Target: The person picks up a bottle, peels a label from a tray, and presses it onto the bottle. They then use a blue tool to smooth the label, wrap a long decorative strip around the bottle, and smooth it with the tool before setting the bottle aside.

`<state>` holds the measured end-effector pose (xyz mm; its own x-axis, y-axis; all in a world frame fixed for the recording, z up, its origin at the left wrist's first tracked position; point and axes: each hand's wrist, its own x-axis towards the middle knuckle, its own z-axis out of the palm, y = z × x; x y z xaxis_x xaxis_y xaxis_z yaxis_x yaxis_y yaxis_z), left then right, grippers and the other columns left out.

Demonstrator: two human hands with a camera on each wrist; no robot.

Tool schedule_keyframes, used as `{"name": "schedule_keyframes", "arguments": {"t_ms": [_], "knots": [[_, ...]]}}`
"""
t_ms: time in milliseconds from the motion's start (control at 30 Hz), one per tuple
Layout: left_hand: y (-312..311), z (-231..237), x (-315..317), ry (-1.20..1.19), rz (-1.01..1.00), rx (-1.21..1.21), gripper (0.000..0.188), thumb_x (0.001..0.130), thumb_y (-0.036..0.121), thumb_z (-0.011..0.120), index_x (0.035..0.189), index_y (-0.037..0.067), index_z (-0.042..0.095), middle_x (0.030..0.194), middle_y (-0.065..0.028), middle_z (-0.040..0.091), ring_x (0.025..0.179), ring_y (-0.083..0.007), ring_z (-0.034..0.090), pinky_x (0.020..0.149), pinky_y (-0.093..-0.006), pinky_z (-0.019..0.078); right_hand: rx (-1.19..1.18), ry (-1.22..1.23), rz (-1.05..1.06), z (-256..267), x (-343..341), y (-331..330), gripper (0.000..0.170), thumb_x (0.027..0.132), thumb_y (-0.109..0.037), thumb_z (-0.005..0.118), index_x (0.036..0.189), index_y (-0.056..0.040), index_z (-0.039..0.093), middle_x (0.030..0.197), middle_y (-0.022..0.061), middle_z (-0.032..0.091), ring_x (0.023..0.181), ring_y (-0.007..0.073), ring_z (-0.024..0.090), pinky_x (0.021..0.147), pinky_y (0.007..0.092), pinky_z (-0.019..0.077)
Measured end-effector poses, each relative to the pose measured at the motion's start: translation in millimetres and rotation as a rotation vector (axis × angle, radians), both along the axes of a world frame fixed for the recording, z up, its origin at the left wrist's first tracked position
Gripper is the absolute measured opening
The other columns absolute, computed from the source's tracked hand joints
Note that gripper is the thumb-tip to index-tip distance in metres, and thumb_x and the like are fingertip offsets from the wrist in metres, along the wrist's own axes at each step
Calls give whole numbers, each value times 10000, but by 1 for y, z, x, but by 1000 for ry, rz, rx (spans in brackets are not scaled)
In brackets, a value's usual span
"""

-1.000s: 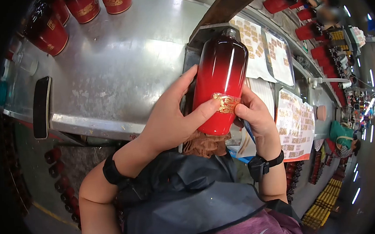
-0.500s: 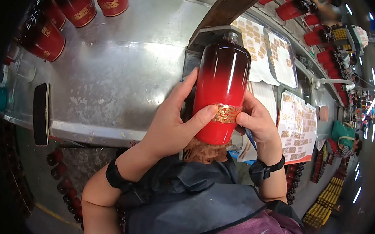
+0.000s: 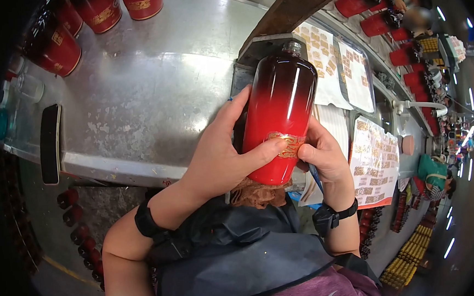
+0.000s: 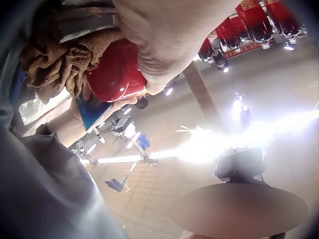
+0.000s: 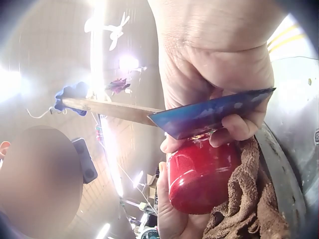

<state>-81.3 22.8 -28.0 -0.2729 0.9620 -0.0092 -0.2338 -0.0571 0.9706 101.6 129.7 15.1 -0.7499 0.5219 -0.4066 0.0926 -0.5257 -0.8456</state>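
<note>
A glossy bottle, black at the neck and red below, lies tilted between both hands, its base toward the person. The left hand grips it from the left, thumb on the gold patterned band. On the other side the right hand holds the bottle, its thumb at the band's right end. A blue flat blade is tucked in the right hand, seen in the right wrist view. Beneath the bottle's base is a brown cloth, also visible in the left wrist view.
Several red bottles stand at the metal table's back left. A phone lies at the left edge. Right of the bottle are sheets with gold labels and a tray. A brown beam slants above the bottle.
The held bottle sits slightly lower in the head view than a second ago. Over the last half second, the left thumb has moved right along the gold band.
</note>
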Motion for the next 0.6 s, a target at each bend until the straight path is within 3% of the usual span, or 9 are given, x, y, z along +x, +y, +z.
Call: {"name": "schedule_keyframes", "arguments": {"t_ms": [233, 300, 367, 433, 600], "knots": [[-3, -6, -6, 80, -27, 57, 826, 880, 308, 722, 1493, -64, 310, 1411, -221, 474, 1322, -271, 466, 1109, -370, 351, 64, -93, -45, 12, -2, -4, 811, 862, -174, 770, 1506, 3, 311, 1348, 114, 574, 1200, 182, 574, 1002, 327, 458], [-2, -11, -10, -196, -82, -11, 785, 934, 307, 662, 1512, -58, 277, 1461, -226, 435, 1376, -275, 413, 1139, -371, 307, 128, -131, -68, 20, -6, -6, 804, 862, -163, 766, 1504, 5, 312, 1343, 119, 573, 1177, 179, 580, 994, 326, 459], [-5, -12, -13, -194, -131, -25, 745, 964, 266, 628, 1524, -52, 254, 1496, -227, 402, 1405, -273, 380, 1152, -370, 284, 190, -172, -96, 24, -11, -9, 798, 863, -151, 763, 1502, 6, 312, 1337, 124, 573, 1154, 176, 587, 987, 325, 460], [-5, -15, -13, -32, -126, 66, 762, 950, 255, 652, 1522, -54, 255, 1493, -235, 401, 1403, -279, 382, 1152, -372, 287, 446, -241, -23, 24, -19, -12, 812, 849, -143, 773, 1501, 7, 312, 1325, 130, 570, 1116, 169, 594, 967, 320, 466], [-5, -18, -12, 56, -101, 143, 792, 932, 250, 682, 1517, -63, 251, 1484, -253, 401, 1397, -296, 390, 1148, -381, 297, 397, -247, -25, 26, -22, -12, 840, 832, -151, 792, 1503, 3, 311, 1319, 129, 567, 1128, 173, 589, 989, 334, 454]]}}
